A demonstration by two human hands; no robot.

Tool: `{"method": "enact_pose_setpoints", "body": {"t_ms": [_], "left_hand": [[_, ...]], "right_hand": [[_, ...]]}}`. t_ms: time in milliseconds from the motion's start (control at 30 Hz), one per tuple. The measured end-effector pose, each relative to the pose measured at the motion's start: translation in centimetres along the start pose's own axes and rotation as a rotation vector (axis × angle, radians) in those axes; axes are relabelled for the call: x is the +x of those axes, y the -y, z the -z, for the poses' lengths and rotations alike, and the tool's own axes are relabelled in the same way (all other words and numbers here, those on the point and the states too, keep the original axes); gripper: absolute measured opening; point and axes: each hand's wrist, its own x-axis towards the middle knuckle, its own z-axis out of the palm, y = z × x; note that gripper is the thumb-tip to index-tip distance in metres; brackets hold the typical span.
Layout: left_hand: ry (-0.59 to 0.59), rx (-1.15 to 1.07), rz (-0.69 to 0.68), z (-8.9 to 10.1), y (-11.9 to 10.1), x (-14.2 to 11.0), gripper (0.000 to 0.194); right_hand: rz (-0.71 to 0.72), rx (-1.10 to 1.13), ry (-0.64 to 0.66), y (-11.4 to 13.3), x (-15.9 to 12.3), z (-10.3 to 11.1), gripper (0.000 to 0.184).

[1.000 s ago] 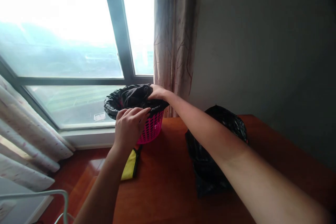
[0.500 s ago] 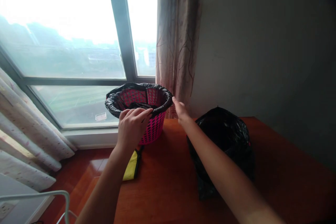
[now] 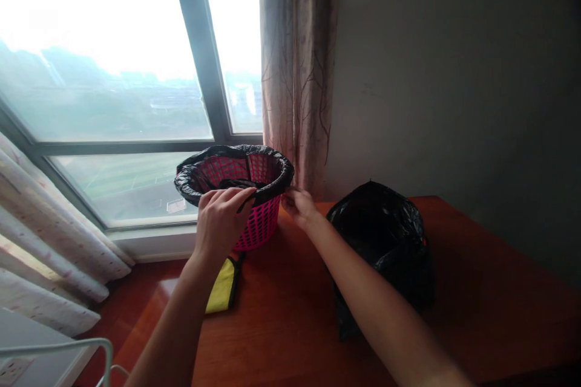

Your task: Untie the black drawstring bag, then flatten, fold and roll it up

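Note:
A pink lattice basket stands upright at the far left of the wooden table. A black garbage bag is folded over its rim, and more of the dark plastic lies inside. My left hand is closed over the near rim, fingers on the folded plastic. At the right side of the rim is my right hand, its fingers bent in under the bag's edge; whether they pinch the plastic is hard to make out.
A second black bag, its mouth open, stands on the table at the right. A yellow cloth item with dark edging lies by the table's left edge. Behind are a window, curtains and a wall.
My right hand has gone from an outstretched touch on the rim's right side to a lower spot with curled fingers. My left hand keeps its hold. The view has shifted slightly.

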Motion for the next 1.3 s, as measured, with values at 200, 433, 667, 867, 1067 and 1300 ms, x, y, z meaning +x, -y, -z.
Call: {"method": "enact_pose_setpoints", "body": {"t_ms": [200, 433, 667, 867, 1067, 1300], "left_hand": [[-0.153, -0.008, -0.008, -0.3, -1.3, -0.1, 0.028], [-0.271, -0.249, -0.035, -1.4, -5.8, -2.7, 0.028], [0.348, -0.556, 0.186, -5.4, -11.4, -8.7, 0.027], [0.685, -0.659, 0.261, -6.0, -15.5, -11.3, 0.031], [0.608, -0.717, 0.322, -6.7, -17.4, -11.7, 0.030], [0.554, -0.634, 0.353, -7.1, -18.5, -11.4, 0.025]], "right_hand": [[0.041, -0.080, -0.023, 1.7, -2.1, 2.1, 0.015], [0.434, -0.599, -0.113, 6.4, -8.3, 10.3, 0.032], [0.695, -0.936, -0.590, 11.1, -14.0, 25.0, 0.037], [0.499, -0.961, -0.773, 7.4, -18.8, 34.2, 0.047], [0.327, -0.852, -0.831, 2.9, -23.1, 35.7, 0.054], [0.240, -0.804, -0.744, 0.7, -25.7, 32.8, 0.057]]}}
